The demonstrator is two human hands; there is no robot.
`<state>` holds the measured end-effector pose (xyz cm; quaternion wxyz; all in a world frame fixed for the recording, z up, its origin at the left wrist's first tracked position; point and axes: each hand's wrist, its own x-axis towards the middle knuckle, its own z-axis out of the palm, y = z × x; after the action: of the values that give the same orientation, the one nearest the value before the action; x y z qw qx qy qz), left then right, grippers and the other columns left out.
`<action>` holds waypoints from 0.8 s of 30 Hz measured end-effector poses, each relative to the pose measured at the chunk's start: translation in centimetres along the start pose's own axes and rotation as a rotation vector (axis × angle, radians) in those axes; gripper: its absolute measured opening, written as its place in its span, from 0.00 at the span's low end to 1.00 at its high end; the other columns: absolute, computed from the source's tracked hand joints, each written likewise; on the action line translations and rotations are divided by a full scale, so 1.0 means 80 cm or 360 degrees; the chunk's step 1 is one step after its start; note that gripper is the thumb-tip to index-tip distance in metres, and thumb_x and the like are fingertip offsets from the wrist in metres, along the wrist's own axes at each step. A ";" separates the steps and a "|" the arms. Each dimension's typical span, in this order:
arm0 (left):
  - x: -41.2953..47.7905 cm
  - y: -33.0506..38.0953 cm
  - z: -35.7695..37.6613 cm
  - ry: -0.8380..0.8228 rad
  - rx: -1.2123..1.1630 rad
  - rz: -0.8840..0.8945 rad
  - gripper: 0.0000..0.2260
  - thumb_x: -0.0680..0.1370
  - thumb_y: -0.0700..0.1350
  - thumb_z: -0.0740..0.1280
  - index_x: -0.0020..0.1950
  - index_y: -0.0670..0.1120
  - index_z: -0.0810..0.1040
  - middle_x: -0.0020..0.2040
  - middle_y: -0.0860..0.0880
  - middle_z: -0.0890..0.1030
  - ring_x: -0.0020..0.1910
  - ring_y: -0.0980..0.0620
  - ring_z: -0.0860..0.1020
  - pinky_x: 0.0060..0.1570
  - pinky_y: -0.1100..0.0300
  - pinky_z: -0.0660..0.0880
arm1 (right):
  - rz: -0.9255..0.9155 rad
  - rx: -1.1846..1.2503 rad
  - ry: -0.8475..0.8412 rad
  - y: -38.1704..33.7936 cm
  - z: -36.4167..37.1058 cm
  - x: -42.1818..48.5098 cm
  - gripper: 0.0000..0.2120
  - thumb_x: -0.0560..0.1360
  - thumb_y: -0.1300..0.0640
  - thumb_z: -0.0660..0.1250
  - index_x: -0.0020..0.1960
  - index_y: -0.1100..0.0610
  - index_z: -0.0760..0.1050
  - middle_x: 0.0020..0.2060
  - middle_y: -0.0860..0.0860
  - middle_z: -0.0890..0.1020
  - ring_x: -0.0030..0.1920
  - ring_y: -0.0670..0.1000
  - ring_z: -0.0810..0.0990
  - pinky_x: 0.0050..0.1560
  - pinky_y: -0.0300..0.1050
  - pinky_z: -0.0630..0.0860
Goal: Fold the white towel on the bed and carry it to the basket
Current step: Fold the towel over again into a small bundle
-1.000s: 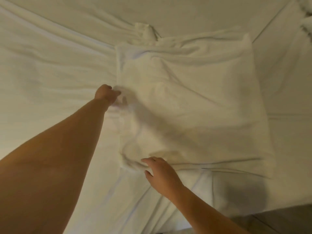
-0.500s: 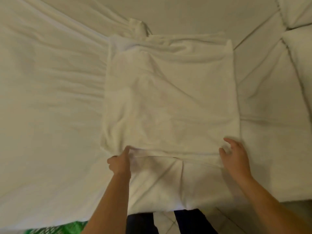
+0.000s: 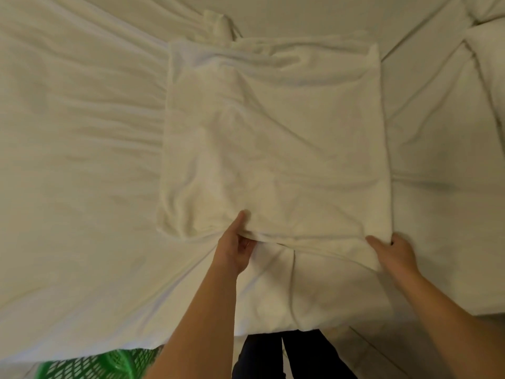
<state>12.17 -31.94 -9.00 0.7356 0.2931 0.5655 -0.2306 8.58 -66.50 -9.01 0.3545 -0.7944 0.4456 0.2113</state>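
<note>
While one towel (image 3: 273, 146) lies flat, two hands (left hand (image 3: 235, 250), right hand (image 3: 393, 251)) pinch its edge.

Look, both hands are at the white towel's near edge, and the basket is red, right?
No, the basket is green, not red; the head view shows it. The left hand and right hand are at the near edge of the white towel.

View: a single wide-angle camera worn on the head.
Facing: forward and steeply down onto the bed (image 3: 82, 160).
Nearness: close, within arm's reach.
Framing: white towel (image 3: 273, 132) at centre, green basket (image 3: 103, 365) at lower left, dark trouser legs (image 3: 300, 356) at bottom centre.
</note>
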 end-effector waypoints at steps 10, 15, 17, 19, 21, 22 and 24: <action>0.017 0.040 0.009 -0.0091 -0.0156 0.0090 0.11 0.79 0.43 0.75 0.59 0.41 0.85 0.57 0.43 0.87 0.58 0.46 0.85 0.65 0.50 0.78 | -0.0092 0.0137 0.0058 0.014 -0.020 -0.022 0.15 0.76 0.58 0.72 0.60 0.66 0.79 0.48 0.62 0.82 0.45 0.57 0.79 0.47 0.46 0.72; 0.016 0.053 -0.011 -0.0036 0.0043 0.0138 0.17 0.75 0.43 0.78 0.62 0.40 0.84 0.58 0.43 0.87 0.58 0.47 0.85 0.66 0.50 0.78 | -0.0147 0.0210 0.0100 0.027 -0.029 -0.030 0.13 0.76 0.55 0.73 0.55 0.63 0.80 0.45 0.60 0.83 0.42 0.57 0.80 0.45 0.46 0.73; 0.009 0.057 -0.019 -0.0038 0.0132 0.0099 0.17 0.75 0.43 0.78 0.62 0.41 0.84 0.57 0.44 0.87 0.59 0.47 0.85 0.66 0.50 0.78 | -0.0174 0.0272 0.0123 0.032 -0.033 -0.034 0.12 0.75 0.55 0.73 0.54 0.63 0.81 0.44 0.59 0.84 0.41 0.57 0.81 0.44 0.46 0.74; -0.003 0.060 -0.023 -0.0037 0.0222 0.0066 0.12 0.76 0.43 0.77 0.58 0.41 0.85 0.54 0.43 0.88 0.57 0.47 0.85 0.63 0.52 0.80 | -0.0195 0.0301 0.0125 0.038 -0.038 -0.036 0.12 0.75 0.54 0.74 0.53 0.62 0.82 0.43 0.58 0.84 0.41 0.57 0.82 0.45 0.47 0.76; -0.011 0.062 -0.029 0.0001 0.0314 0.0110 0.07 0.76 0.41 0.76 0.53 0.41 0.85 0.46 0.44 0.88 0.51 0.48 0.85 0.53 0.55 0.83 | -0.0202 0.0338 0.0122 0.044 -0.044 -0.038 0.11 0.74 0.53 0.74 0.52 0.59 0.82 0.42 0.56 0.84 0.42 0.58 0.83 0.45 0.48 0.77; -0.012 0.063 -0.034 0.0039 0.0330 0.0163 0.05 0.76 0.39 0.76 0.50 0.41 0.84 0.42 0.45 0.88 0.47 0.49 0.85 0.47 0.56 0.84 | -0.0216 0.0364 0.0111 0.045 -0.047 -0.041 0.10 0.74 0.53 0.75 0.51 0.59 0.82 0.41 0.55 0.85 0.42 0.58 0.83 0.45 0.48 0.78; -0.014 0.065 -0.044 0.0094 0.0306 0.0263 0.03 0.76 0.36 0.75 0.47 0.41 0.83 0.42 0.46 0.86 0.44 0.49 0.84 0.42 0.57 0.84 | -0.0261 0.0391 0.0080 0.046 -0.052 -0.048 0.08 0.75 0.55 0.74 0.51 0.59 0.83 0.41 0.55 0.85 0.39 0.55 0.82 0.43 0.45 0.76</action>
<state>12.94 -25.76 -7.69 0.7037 0.4144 0.5361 -0.2137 3.49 -68.80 -5.14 0.4537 -0.7839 0.4105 0.1056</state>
